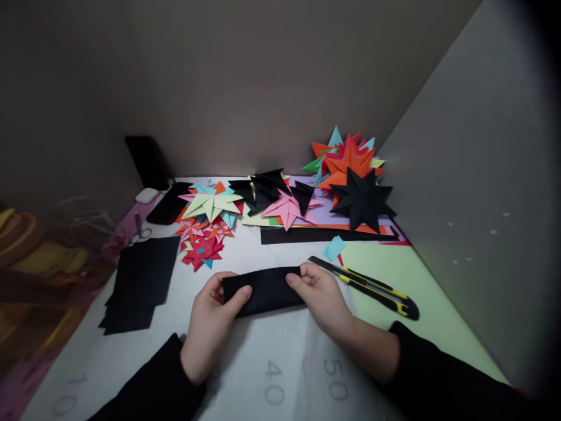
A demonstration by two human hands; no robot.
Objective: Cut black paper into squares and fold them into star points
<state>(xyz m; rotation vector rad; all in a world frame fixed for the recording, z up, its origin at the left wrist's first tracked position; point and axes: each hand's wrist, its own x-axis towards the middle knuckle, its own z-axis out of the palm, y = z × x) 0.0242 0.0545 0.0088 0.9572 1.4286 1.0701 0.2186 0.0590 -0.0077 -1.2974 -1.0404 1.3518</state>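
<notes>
A black piece of paper [268, 292], an oblong that looks folded, is held up above the white table surface between both hands. My left hand [214, 316] pinches its left end, thumb on the near face and fingers behind. At the right end my right hand [322, 295] grips it the same way. Close to the right hand lies a yellow and black utility knife [372, 286], its blade pointing toward the paper. A small light-blue folded paper [334, 248] rests just beyond the knife. Several black paper sheets [144, 272] are stacked loosely on the left.
Folded paper stars [213, 204] in many colours are heaped behind the left hand. A black star [363, 199] leans on more stars at the back right. Scissors [140, 228], a black phone [169, 204] and a white case [146, 195] lie back left. Grey walls stand behind and right.
</notes>
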